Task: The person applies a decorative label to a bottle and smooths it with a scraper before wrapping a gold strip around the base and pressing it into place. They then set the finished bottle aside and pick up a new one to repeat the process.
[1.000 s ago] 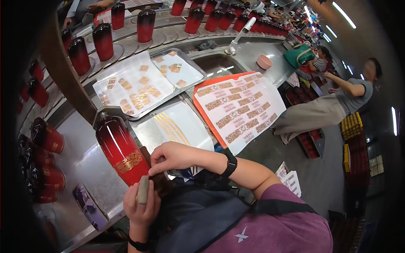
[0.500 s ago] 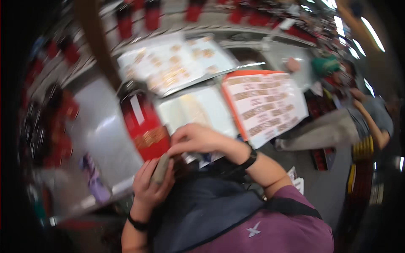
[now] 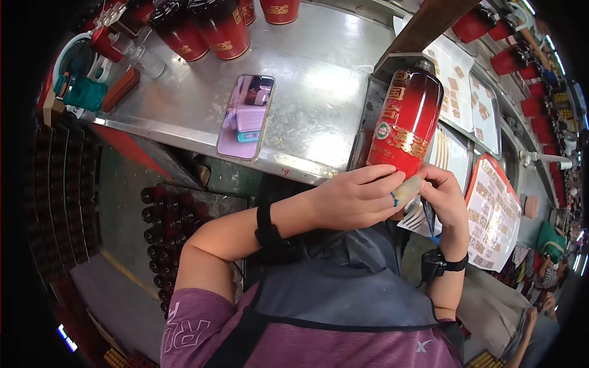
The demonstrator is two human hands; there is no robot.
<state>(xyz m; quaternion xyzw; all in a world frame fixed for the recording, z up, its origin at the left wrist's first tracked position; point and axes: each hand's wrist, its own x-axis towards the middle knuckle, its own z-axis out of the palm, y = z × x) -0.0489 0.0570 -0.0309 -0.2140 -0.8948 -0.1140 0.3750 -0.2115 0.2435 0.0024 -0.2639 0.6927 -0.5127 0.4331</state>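
Note:
A glossy red bottle, dark toward its neck and bearing gold decals, lies tilted in a holder at the bench edge, its base toward me. My left hand is closed about the bottle's lower end, its fingertips against the red surface. A grey-green pad-like piece shows at that hand's fingers, beside a small blue band; whether it is worn or held is unclear. On the other side of the base, my right hand has its thumb and forefinger pinched together at the bottle's edge. What lies between them is hidden.
A phone lies on the metal bench. Red cups or jars stand at the back. Sheets of gold decals are on the right. Dark bottles are stacked below the bench. Another person is at the right.
My view has swung to the left, so the bottle and both hands now appear farther right. The phone and the left part of the bench have come into view. Both hands stay at the bottle's base.

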